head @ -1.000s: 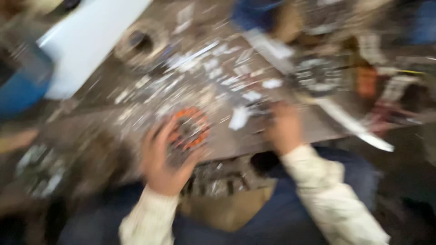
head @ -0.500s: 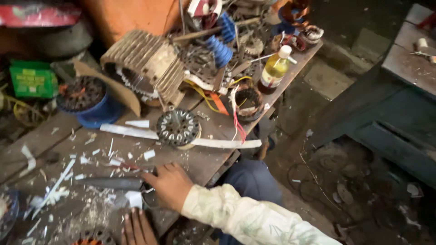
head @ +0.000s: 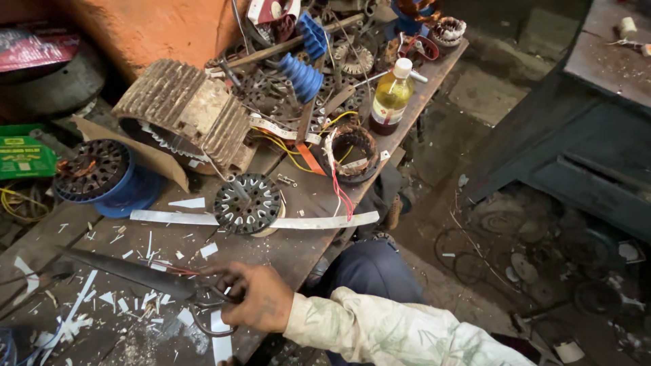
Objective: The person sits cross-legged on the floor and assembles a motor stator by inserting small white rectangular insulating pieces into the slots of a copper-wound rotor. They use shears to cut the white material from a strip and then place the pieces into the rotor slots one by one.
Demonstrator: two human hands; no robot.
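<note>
One long wooden plank counter runs from the lower left of the frame to the upper middle, its near end kept as working space and its far end heaped with parts. Largest on it, in the upper left, a rusty ribbed metal motor housing lies on its side, its fins keeping it from rolling. Left of it a blue spool-shaped stand carries a dark slotted core on top. Near the middle, a round slotted metal stator disc rests flat on a long strip of pale insulating paper, pinning the strip down. Above and right, a plastic bottle of yellowish liquid stands upright near the counter's right edge.

At lower centre, the right hand, in a pale leaf-print sleeve, is closed on the loop handles of large dark metal scissors, whose blades lie flat and point left across scattered white paper offcuts. The left hand is out of view.
</note>
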